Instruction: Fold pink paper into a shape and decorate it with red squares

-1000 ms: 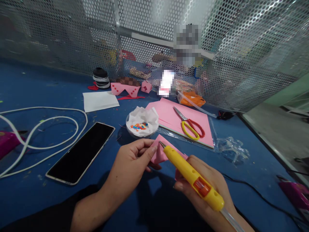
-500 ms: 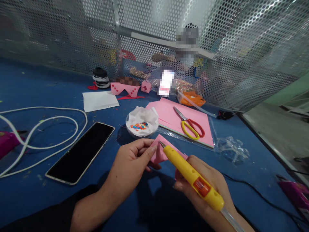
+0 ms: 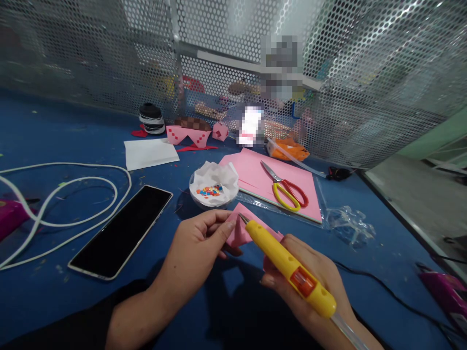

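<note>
My left hand [image 3: 200, 245] pinches a folded pink paper piece [image 3: 239, 234] between thumb and fingers. In my right hand [image 3: 306, 277] is a yellow hot glue gun [image 3: 282, 257], straight like a thick pen, with an orange switch and a clear glue stick [image 3: 348, 330] coming out of its rear. Its metal nozzle meets or nearly meets the upper part of the pink paper; whether they touch I cannot tell. The fingers beneath the glue gun are partly hidden. Just beyond my left hand stands a bowl [image 3: 199, 199] lined with white tissue, holding small coloured bits.
Red-and-yellow-handled scissors [image 3: 288, 192] lie on pink sheets [image 3: 251, 165]. A dark phone [image 3: 122, 231] and a white cable [image 3: 83, 177] occupy the left. Behind are white paper [image 3: 151, 153], thread [image 3: 151, 119], pink paper glasses [image 3: 189, 135] and a perforated metal screen [image 3: 219, 29]. Clear plastic [image 3: 350, 226] lies right.
Almost nothing differs. The view has shifted very slightly; both hands, the paper and the glue gun keep the same positions relative to each other.
</note>
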{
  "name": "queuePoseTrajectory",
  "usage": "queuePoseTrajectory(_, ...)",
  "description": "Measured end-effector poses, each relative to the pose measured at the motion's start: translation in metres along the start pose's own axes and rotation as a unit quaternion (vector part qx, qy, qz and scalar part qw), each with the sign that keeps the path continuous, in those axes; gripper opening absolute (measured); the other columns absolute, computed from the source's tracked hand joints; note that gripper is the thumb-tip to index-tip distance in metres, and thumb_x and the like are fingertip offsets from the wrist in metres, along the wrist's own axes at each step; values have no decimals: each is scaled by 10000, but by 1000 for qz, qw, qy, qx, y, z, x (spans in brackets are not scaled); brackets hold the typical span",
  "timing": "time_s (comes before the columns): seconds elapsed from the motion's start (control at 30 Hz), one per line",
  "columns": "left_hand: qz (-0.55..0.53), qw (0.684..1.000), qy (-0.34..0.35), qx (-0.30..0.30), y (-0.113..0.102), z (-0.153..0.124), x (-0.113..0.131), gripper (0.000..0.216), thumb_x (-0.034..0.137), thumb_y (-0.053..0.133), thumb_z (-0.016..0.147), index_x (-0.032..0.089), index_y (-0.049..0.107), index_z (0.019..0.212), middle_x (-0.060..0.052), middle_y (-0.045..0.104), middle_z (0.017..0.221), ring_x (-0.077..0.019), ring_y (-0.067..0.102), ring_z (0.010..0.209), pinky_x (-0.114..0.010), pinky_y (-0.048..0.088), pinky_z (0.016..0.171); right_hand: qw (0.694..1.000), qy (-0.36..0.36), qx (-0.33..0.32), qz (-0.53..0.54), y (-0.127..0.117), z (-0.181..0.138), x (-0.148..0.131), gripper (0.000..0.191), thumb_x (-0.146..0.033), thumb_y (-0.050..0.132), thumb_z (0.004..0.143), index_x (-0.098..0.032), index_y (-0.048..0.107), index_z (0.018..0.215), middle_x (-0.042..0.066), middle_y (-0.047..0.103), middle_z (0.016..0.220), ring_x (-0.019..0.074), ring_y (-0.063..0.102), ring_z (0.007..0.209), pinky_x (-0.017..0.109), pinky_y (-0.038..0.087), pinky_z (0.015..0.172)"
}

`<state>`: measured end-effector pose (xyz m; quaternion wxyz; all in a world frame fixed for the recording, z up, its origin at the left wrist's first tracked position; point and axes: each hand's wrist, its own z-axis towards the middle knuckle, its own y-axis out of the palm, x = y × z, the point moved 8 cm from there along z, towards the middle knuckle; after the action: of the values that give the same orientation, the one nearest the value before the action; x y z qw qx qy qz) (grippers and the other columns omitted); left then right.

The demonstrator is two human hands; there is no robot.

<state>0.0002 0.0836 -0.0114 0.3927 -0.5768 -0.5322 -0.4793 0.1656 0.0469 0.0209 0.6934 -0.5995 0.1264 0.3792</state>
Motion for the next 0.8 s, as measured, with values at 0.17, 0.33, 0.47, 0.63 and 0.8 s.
queuePoseTrajectory(0.17, 10, 1000, 2, -2, -1, 1, 0, 275, 426, 647, 879, 214, 745, 1026, 0, 763, 770, -109, 702, 611, -173, 481, 523, 1000, 0, 3, -11, -1, 0, 1, 347, -536, 585, 888, -223, 591, 739, -10, 602, 690, 133, 552, 571, 248, 390, 503)
queuePoseTrajectory(0.33, 10, 1000, 0, 1, 0, 0, 1, 278, 420, 651, 877, 206, 746, 1027, 2, 754, 752, -111, 698, 601, -178, 483, 525, 1000, 0, 9, -3, -1, 0, -2, 383, -557, 566, 899, -223, 576, 711, -4, 595, 687, 140, 550, 591, 249, 384, 504)
queuePoseTrajectory(0.47, 2, 1000, -4, 4, 0, 0, 2, 264, 431, 656, 873, 208, 747, 980, 8, 753, 742, -110, 695, 601, -171, 481, 526, 1000, -2, 2, -4, -1, 0, -2, 345, -516, 577, 908, -218, 583, 733, 12, 607, 714, 147, 566, 610, 254, 398, 516)
queuePoseTrajectory(0.63, -9, 1000, 1, 1, 0, -1, 3, 219, 419, 669, 867, 224, 749, 926, 18, 753, 741, -99, 692, 608, -154, 477, 524, 1000, -7, -2, -7, -2, -1, -2, 307, -487, 615, 891, -223, 578, 738, 4, 610, 713, 145, 573, 612, 250, 407, 515)
queuePoseTrajectory(0.8, -7, 1000, -6, 1, 0, -1, 0, 215, 414, 669, 867, 222, 746, 926, 18, 750, 731, -101, 692, 603, -157, 477, 522, 1000, -4, 0, -6, -1, 0, 0, 308, -502, 606, 886, -226, 592, 750, -4, 614, 706, 145, 580, 600, 244, 409, 500)
